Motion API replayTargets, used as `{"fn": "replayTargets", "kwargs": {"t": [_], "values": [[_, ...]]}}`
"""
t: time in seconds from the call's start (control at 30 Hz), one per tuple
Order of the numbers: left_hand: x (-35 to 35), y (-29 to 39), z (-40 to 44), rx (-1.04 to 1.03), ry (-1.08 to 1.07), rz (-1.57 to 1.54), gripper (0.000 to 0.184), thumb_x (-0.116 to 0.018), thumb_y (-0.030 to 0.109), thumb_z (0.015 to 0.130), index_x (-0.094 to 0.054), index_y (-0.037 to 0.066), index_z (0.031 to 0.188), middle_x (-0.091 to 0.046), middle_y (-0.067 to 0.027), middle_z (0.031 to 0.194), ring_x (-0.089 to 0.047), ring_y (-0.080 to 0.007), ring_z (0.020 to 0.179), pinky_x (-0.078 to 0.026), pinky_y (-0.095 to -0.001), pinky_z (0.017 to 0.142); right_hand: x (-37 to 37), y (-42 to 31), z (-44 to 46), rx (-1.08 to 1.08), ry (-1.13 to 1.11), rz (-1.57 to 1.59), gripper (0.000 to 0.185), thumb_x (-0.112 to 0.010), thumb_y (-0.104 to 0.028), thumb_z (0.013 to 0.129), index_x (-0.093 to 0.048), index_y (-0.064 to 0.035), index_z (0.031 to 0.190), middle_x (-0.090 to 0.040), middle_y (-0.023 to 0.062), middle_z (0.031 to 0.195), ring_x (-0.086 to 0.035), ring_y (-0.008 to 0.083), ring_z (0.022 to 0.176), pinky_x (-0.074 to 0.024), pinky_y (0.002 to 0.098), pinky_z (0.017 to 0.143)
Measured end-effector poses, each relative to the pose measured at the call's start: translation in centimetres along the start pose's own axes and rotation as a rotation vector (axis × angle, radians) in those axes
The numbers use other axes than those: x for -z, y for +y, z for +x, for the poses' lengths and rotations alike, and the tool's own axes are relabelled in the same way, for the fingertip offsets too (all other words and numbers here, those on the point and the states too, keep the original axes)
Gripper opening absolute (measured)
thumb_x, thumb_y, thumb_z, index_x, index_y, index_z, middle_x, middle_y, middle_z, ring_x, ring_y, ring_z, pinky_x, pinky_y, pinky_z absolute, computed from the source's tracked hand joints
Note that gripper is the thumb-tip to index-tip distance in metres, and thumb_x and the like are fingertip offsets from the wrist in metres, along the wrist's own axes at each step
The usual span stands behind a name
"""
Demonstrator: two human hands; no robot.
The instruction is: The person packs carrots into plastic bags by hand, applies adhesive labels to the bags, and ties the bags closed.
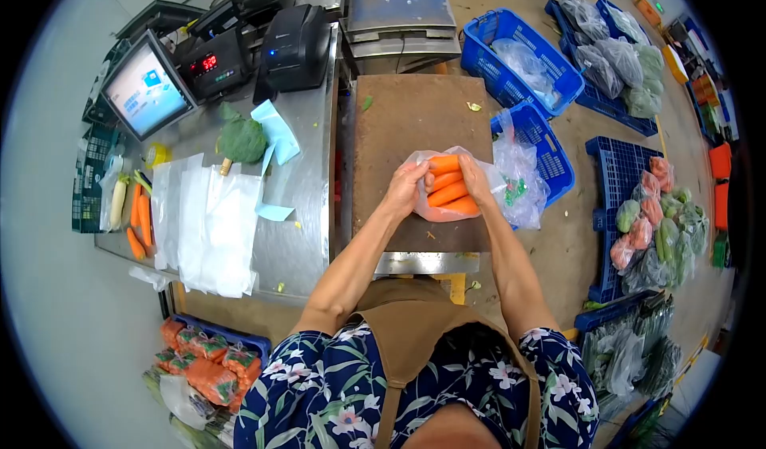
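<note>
A clear plastic bag (423,208) with several orange carrots (449,188) in it rests on the brown board (415,118) in front of me. The carrots lie side by side, and the bag's mouth is open toward me. My left hand (405,185) grips the bag's left side, fingers curled at its edge by the top carrot. On the other side, my right hand (475,179) is closed round the bag and the carrot ends. Part of the bag is hidden under my hands.
Left, a steel counter (307,185) bears plastic bags (211,237), a broccoli (242,139), loose carrots (144,217), a monitor (148,86) and a printer (295,46). Blue crates (523,54) with plastic stand right of the board. Bagged vegetables (658,225) lie on pallets farther right.
</note>
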State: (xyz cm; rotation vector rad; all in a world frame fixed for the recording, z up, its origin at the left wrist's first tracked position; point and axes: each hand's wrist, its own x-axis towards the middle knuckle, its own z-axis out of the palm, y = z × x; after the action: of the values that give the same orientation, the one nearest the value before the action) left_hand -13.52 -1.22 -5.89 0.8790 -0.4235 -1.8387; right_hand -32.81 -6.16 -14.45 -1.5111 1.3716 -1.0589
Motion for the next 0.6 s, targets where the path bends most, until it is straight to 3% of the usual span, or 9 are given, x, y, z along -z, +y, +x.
{"fn": "replayTargets", "kwargs": {"t": [0.07, 0.13, 0.27, 0.33, 0.43, 0.57, 0.6], "values": [[-0.4, 0.0, -0.1, -0.021, 0.011, 0.013, 0.021, -0.051, 0.019, 0.094, -0.057, 0.000, 0.097, -0.054, -0.0034, 0.067, -0.049, -0.0129, 0.060, -0.042, -0.0249, 0.059, 0.7, 0.3, 0.1, 0.107, -0.083, -0.094, 0.039, -0.049, -0.035, 0.092, -0.064, 0.0002, 0.098, -0.064, 0.0204, 0.089, -0.060, 0.0353, 0.086, -0.0455, 0.0385, 0.080], [-0.4, -0.4, 0.3, -0.042, 0.022, 0.014, 0.021, -0.050, 0.019, 0.095, -0.058, -0.001, 0.096, -0.056, -0.0039, 0.068, -0.051, -0.0128, 0.060, -0.043, -0.0248, 0.059, 0.9, 0.4, -0.4, 0.068, -0.032, -0.192, 0.039, -0.047, -0.035, 0.092, -0.063, 0.0007, 0.097, -0.063, 0.0230, 0.090, -0.060, 0.0371, 0.088, -0.0452, 0.0396, 0.080], [-1.5, -1.7, 0.4, -0.052, -0.073, 0.174, 0.020, -0.050, 0.018, 0.094, -0.059, -0.001, 0.094, -0.058, -0.0054, 0.069, -0.053, -0.0127, 0.062, -0.044, -0.0245, 0.061, 1.4, 1.4, 1.5, -0.184, 0.068, -0.209, 0.037, -0.048, -0.033, 0.091, -0.062, 0.0015, 0.093, -0.062, 0.0254, 0.091, -0.060, 0.0380, 0.087, -0.0452, 0.0408, 0.078], [-2.2, -1.8, 0.4, -0.052, -0.075, 0.246, 0.020, -0.051, 0.016, 0.094, -0.060, -0.001, 0.092, -0.059, -0.0057, 0.070, -0.054, -0.0127, 0.063, -0.045, -0.0248, 0.061, 1.5, -0.2, 0.6, -0.143, 0.142, -0.244, 0.037, -0.050, -0.033, 0.090, -0.063, 0.0014, 0.092, -0.063, 0.0244, 0.090, -0.061, 0.0366, 0.086, -0.0456, 0.0409, 0.078], [-0.4, -1.6, 1.5, -0.112, 0.008, 0.102, 0.019, -0.052, 0.016, 0.093, -0.061, -0.001, 0.090, -0.059, -0.0059, 0.069, -0.054, -0.0130, 0.063, -0.045, -0.0257, 0.061, 0.6, 0.4, -2.2, -0.031, 0.152, -0.288, 0.036, -0.048, -0.032, 0.092, -0.065, -0.0006, 0.096, -0.065, 0.0210, 0.092, -0.062, 0.0314, 0.083, -0.0456, 0.0394, 0.076], [-0.2, -4.4, 1.8, -0.112, -0.094, 0.303, 0.023, -0.053, 0.020, 0.092, -0.064, 0.000, 0.089, -0.062, -0.0050, 0.076, -0.057, -0.0109, 0.073, -0.045, -0.0241, 0.063, 0.2, 3.9, 0.6, -0.323, 0.193, -0.363, 0.039, -0.049, -0.033, 0.090, -0.064, 0.0036, 0.091, -0.065, 0.0215, 0.087, -0.062, 0.0359, 0.083, -0.0459, 0.0419, 0.076], [-2.2, -3.1, 0.7, -0.025, -0.049, 0.413, 0.025, -0.055, 0.022, 0.092, -0.064, 0.001, 0.084, -0.062, -0.0041, 0.073, -0.056, -0.0095, 0.069, -0.044, -0.0235, 0.061, 0.0, 3.4, 0.6, -0.278, 0.198, -0.344, 0.039, -0.050, -0.033, 0.090, -0.063, 0.0040, 0.092, -0.065, 0.0216, 0.088, -0.062, 0.0365, 0.083, -0.0461, 0.0418, 0.076]]}}
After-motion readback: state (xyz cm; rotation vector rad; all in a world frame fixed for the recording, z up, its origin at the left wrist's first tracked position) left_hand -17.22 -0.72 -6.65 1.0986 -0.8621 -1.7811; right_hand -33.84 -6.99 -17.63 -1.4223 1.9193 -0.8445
